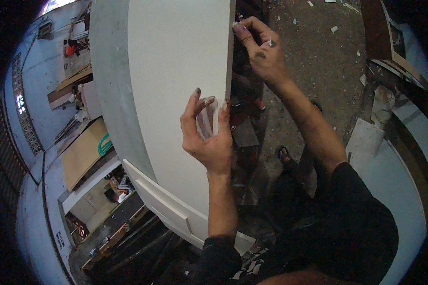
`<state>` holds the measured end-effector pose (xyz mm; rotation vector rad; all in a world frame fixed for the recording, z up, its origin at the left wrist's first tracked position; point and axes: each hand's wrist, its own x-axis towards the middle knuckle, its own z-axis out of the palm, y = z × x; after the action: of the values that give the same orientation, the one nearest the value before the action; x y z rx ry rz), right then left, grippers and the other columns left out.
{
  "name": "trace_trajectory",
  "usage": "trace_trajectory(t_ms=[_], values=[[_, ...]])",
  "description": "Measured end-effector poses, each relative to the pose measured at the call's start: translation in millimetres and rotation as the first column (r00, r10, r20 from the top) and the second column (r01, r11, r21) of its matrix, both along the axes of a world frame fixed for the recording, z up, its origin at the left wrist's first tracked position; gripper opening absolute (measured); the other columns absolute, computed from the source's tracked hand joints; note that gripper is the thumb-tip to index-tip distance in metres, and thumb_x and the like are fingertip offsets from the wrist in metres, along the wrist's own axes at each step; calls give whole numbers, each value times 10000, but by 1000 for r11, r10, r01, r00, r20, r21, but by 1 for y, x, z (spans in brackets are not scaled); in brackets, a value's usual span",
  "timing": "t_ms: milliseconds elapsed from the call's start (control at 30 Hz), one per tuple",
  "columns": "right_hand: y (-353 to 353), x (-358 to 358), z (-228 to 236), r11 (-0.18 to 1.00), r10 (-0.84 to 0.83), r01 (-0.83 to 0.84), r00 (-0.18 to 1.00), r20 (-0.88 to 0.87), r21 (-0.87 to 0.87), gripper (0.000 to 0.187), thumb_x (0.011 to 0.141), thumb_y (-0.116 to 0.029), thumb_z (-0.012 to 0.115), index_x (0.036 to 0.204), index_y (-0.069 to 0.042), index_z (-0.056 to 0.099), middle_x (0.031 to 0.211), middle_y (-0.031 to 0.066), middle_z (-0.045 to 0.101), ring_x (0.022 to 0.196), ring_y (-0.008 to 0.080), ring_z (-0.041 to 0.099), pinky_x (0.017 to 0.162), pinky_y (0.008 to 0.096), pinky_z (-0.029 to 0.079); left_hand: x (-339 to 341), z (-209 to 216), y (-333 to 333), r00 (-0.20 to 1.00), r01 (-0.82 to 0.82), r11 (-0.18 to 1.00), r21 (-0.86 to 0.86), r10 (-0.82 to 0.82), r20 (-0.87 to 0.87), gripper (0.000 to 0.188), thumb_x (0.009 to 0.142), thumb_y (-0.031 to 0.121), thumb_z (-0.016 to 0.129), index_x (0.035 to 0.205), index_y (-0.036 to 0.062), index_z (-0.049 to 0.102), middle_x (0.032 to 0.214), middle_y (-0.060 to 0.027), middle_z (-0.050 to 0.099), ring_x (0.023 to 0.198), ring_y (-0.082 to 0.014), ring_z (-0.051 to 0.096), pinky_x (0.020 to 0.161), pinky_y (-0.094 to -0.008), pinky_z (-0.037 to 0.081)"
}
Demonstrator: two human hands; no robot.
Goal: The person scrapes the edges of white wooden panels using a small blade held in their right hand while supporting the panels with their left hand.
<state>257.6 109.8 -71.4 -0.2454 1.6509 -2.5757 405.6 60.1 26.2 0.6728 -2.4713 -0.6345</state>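
A long white board (pixel 180 61) lies in front of me, its straight right edge running away from me. My left hand (pixel 209 142) is over this edge with fingers curled and the thumb at the rim. Between its thumb and fingers is a pale, translucent thing (pixel 206 121), perhaps a roll of clear tape; its kind is not clear. Farther along the same edge, my right hand (pixel 266 54) has its thumb and forefinger pinched together at the board's side. Whatever is in that pinch is too small to make out. Dark smudges mark both hands.
Beneath the white board is a grey-green surface (pixel 111 71). White panels (pixel 171 209) lie at its near end. Scraps litter the concrete floor (pixel 314 61) on the right, near another white board (pixel 385 185). Wooden sheets (pixel 83 152) lean at the left wall, and a person (pixel 121 190) is beyond.
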Motion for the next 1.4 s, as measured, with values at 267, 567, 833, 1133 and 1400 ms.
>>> trace_trajectory(t_ms=[267,567,833,1133,1400], values=[[18,-8,-22,983,-43,42,999,2,180,216,897,-212,649,876,2,625,770,69,636,749,98,563,697,261,454,-29,3,-4,984,-137,972,190,111,142,530,765,178,801,1221,29,575,857,-47,553,768,-144,522,670,-277,443],[60,10,-65,982,-53,30,991,120,184,210,826,-216,740,882,-42,637,790,15,635,771,101,573,735,267,467,0,5,-11,993,27,925,379,-69,97,637,719,109,812,1285,41,529,964,-66,537,875,-145,529,816,-302,476],[97,22,-103,927,-19,-52,983,185,371,175,830,-140,733,899,-46,602,820,-10,591,751,69,526,682,219,430,-32,9,-3,986,-8,981,192,-24,166,556,734,93,807,1238,61,576,926,-58,567,817,-137,537,729,-287,486],[109,36,-116,933,-13,-70,974,226,354,167,839,-130,721,910,-48,594,816,-11,572,752,77,519,690,231,431,-14,6,-8,988,-48,920,389,-13,152,510,749,72,782,1224,80,595,865,-23,553,765,-99,503,687,-245,433],[108,37,-112,938,-20,-59,974,224,341,156,850,-131,708,900,-40,590,808,-13,569,751,77,513,693,234,429,-32,0,-15,990,30,985,170,-53,132,531,736,150,802,1225,95,600,747,9,569,718,-96,492,636,-244,395]])
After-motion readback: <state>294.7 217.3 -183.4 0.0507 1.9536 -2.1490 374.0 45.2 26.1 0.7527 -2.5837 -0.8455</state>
